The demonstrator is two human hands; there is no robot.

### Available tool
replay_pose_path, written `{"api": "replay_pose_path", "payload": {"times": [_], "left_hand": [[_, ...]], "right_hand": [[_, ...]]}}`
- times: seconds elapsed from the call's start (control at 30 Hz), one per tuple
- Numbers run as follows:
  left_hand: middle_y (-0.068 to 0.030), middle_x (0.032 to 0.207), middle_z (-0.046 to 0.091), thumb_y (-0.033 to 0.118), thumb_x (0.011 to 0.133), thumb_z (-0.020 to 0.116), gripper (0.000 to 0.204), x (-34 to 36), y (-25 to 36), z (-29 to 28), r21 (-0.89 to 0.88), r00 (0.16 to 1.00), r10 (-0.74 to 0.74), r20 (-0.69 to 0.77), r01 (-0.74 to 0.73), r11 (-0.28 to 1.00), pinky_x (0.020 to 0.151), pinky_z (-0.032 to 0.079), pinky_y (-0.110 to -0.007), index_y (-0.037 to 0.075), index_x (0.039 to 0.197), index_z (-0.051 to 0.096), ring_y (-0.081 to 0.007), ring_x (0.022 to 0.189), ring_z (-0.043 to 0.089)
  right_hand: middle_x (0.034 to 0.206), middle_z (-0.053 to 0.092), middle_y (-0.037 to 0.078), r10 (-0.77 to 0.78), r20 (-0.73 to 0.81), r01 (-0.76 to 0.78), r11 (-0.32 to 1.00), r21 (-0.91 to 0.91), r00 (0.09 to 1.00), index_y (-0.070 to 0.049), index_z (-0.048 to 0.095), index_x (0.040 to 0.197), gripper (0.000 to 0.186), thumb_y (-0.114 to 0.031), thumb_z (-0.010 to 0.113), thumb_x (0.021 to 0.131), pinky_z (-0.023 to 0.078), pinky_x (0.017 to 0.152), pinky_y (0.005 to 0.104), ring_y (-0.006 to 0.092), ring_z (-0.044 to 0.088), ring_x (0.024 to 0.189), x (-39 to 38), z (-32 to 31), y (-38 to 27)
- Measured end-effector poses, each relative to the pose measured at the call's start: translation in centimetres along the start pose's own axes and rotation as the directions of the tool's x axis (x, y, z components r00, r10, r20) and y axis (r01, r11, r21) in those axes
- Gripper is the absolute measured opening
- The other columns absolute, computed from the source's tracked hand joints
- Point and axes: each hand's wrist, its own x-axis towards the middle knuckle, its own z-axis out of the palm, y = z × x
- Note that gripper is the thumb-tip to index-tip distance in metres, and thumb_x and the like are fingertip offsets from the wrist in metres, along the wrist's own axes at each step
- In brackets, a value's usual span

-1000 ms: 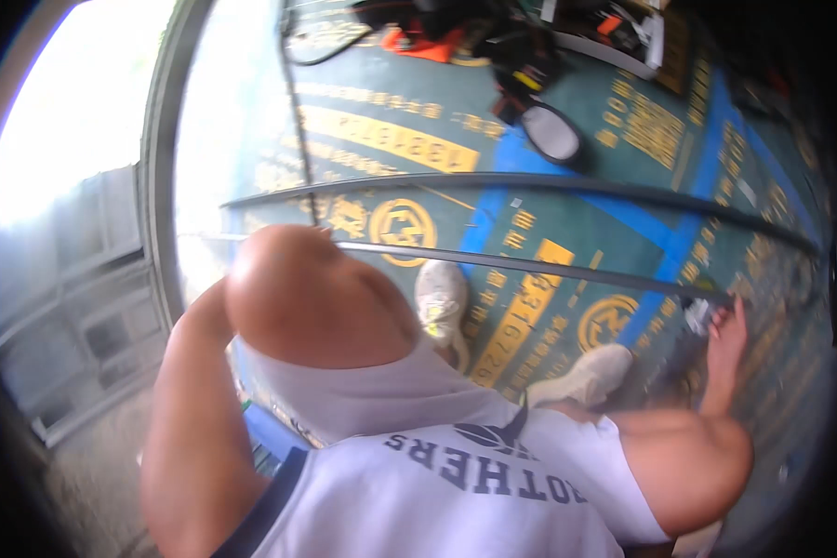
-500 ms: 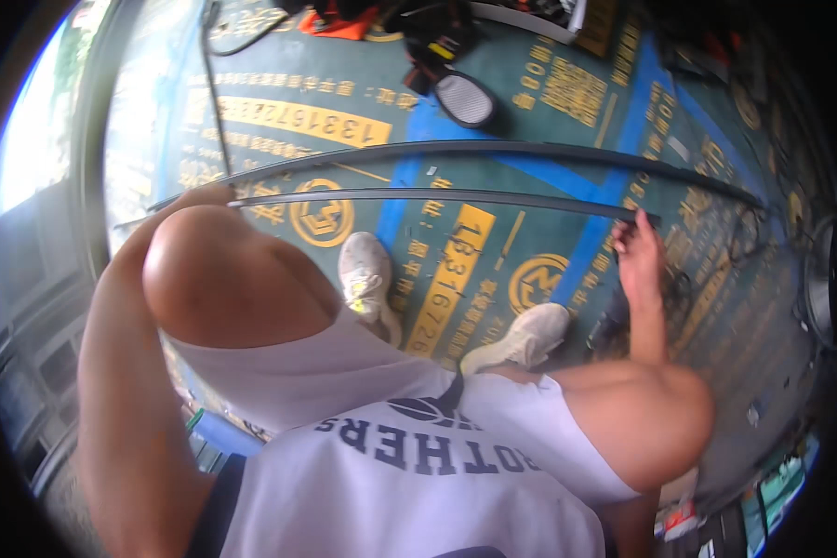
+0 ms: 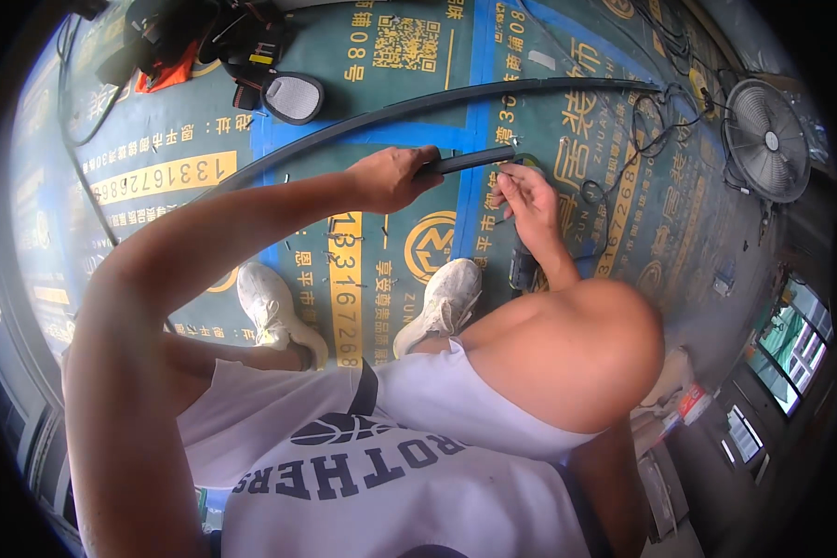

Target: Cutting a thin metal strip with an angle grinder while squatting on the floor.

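My left hand (image 3: 395,177) is closed around a narrow dark strip (image 3: 479,159), which reaches to the right from my fist. My right hand (image 3: 530,200) sits just below the strip's right end, its fingers curled and the thumb and forefinger drawn together. Whether those fingertips pinch the strip or something small, I cannot make out. Past both hands, a longer dark strip (image 3: 418,109) lies in a curve across the green printed floor covering (image 3: 446,60). Below my right wrist, a dark tool (image 3: 524,268) is partly hidden.
A round fan (image 3: 770,139) stands at the far right beside tangled black cables (image 3: 637,139). Toward the far left lie dark gear with an orange piece (image 3: 169,70) and a grey oval pad with a black rim (image 3: 292,98). Several small screw-like bits are scattered near my shoes (image 3: 442,302).
My view has swung to the right. My left hand has moved in from beside the left knee, along the strip toward its right end, close to my right hand.
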Motion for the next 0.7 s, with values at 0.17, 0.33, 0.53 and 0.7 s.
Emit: {"api": "replay_pose_path", "payload": {"times": [0.17,0.33,0.53,0.7], "left_hand": [[-0.0229,0.086,0.070,0.038,0.109,0.052,0.034,1.9,-2.5,2.5,0.111,0.989,-0.005,-0.145,0.022,0.994,0.075,0.050,-0.057,0.005,0.111,0.060,-0.0473,0.086,0.068],[-0.0242,0.099,0.073,0.042,0.109,0.050,0.039,1.0,-5.8,3.6,0.183,0.985,-0.164,-0.059,0.172,0.968,0.083,0.055,-0.057,0.007,0.122,0.063,-0.0470,0.097,0.069],[-0.0269,0.093,0.072,0.035,0.108,0.052,0.038,-0.8,-8.3,4.7,0.233,0.985,-0.138,-0.105,0.159,0.959,0.083,0.055,-0.056,0.003,0.126,0.062,-0.0492,0.093,0.069],[-0.0272,0.091,0.072,0.037,0.109,0.050,0.038,-0.6,-6.8,4.4,0.251,0.985,-0.119,-0.126,0.148,0.957,0.081,0.055,-0.057,0.004,0.123,0.061,-0.0495,0.090,0.069]], "right_hand": [[0.109,0.069,0.015,-0.197,-0.486,-0.106,0.842,-0.528,0.851,-0.001,0.058,0.135,0.072,-0.028,0.094,0.079,0.056,0.082,0.0387,0.0251,0.068,0.095,-6.2,-6.4,6.7],[0.117,0.064,0.030,-0.008,-0.365,-0.247,0.722,-0.647,0.931,0.006,0.051,0.134,0.086,-0.046,0.090,0.077,0.049,0.097,0.0512,0.0479,0.062,0.112,-5.4,-5.1,11.2],[0.113,0.066,0.027,-0.149,-0.437,-0.129,0.829,-0.544,0.887,0.007,0.056,0.125,0.072,-0.036,0.091,0.080,0.050,0.094,0.0506,0.0438,0.065,0.104,-4.1,-2.6,11.5],[0.117,0.069,0.017,0.165,-0.241,-0.176,0.984,-0.023,0.956,0.004,0.059,0.124,0.048,-0.021,0.083,0.090,0.054,0.089,0.0380,0.0230,0.068,0.102,-7.1,-5.3,8.5]]}}
